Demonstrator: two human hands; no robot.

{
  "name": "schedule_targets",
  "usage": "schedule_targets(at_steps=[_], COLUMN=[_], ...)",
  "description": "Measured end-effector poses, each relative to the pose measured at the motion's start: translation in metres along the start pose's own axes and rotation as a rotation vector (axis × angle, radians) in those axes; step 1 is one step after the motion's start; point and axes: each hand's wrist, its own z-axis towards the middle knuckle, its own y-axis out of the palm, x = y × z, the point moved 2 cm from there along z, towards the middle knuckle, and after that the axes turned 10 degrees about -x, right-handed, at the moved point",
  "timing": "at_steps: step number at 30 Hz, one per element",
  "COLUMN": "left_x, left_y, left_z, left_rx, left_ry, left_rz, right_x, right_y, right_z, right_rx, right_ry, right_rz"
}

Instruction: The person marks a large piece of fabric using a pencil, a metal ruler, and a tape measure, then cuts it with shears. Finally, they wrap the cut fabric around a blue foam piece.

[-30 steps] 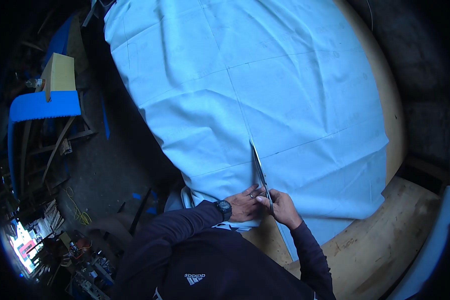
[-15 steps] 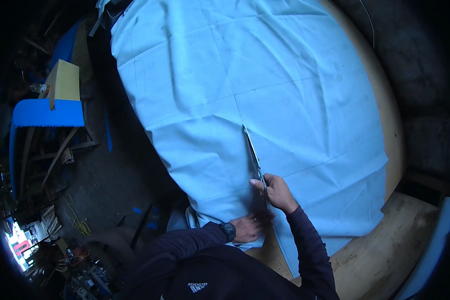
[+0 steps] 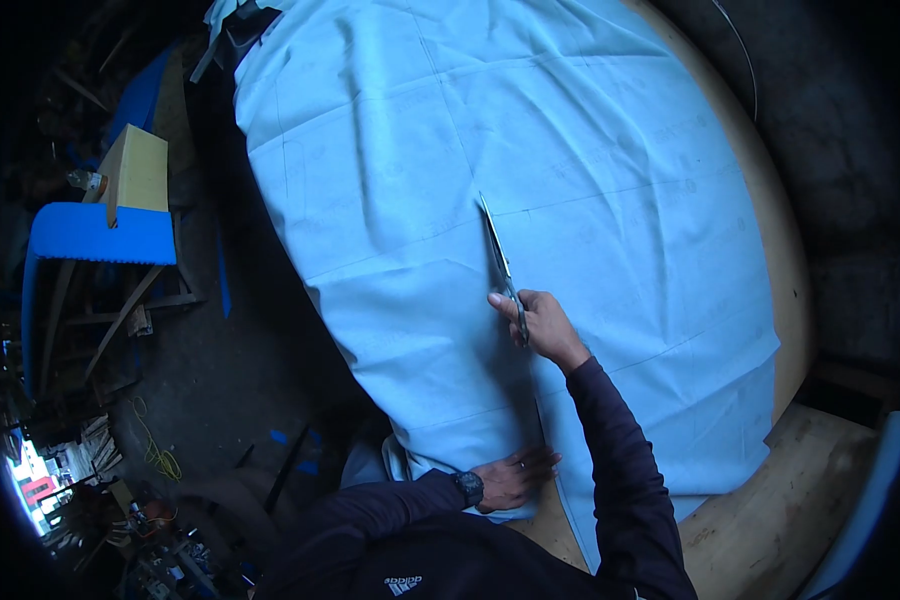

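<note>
A wide sheet of light blue fabric (image 3: pixel 390 240) with drawn lines and folds is spread over a wooden table. My right hand (image 3: pixel 542 325) is closed around the handles of long scissors (image 3: pixel 498 245). Their blades lie along a drawn line, tips pointing away from me near a crossing line. Behind the scissors a cut runs back toward my body, and its two edges part near the front. My left hand (image 3: pixel 510 478), with a watch at the wrist, lies flat on the fabric beside the cut, fingers stretched out.
Bare wood of the table (image 3: pixel 740 520) shows at the front right and along the right edge. Off to the left stand a blue padded frame (image 3: pixel 100 232) and a yellow foam block (image 3: pixel 142 170). A yellow cord (image 3: pixel 160 455) lies on the floor.
My right hand and the scissors have moved forward along the drawn line, away from my body, and the cut is longer. My left hand stays flat near the front edge.
</note>
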Motion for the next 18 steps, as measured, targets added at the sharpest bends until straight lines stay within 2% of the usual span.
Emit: schedule_targets(at_steps=[7, 10, 13, 16, 18], left_x=[-0.003, -0.005, -0.001, 0.002, 0.004], left_y=[0.009, 0.006, 0.005, 0.002, -0.002], left_z=[-0.003, -0.004, -0.001, -0.001, -0.007], left_rx=[0.057, 0.147, -0.015, 0.140, 0.165], left_ry=[0.048, 0.092, 0.011, 0.034, 0.051], left_rz=[-0.072, -0.054, -0.033, -0.031, -0.062], right_x=[-0.028, -0.039, -0.044, -0.040, -0.039], right_y=[-0.014, -0.018, -0.018, -0.019, -0.018], right_z=[0.047, 0.061, 0.065, 0.070, 0.070], right_rx=[-0.008, 0.000, 0.004, 0.007, 0.020], right_ry=[-0.041, -0.042, -0.026, -0.036, -0.037], right_rz=[0.081, 0.096, 0.129, 0.149, 0.135])
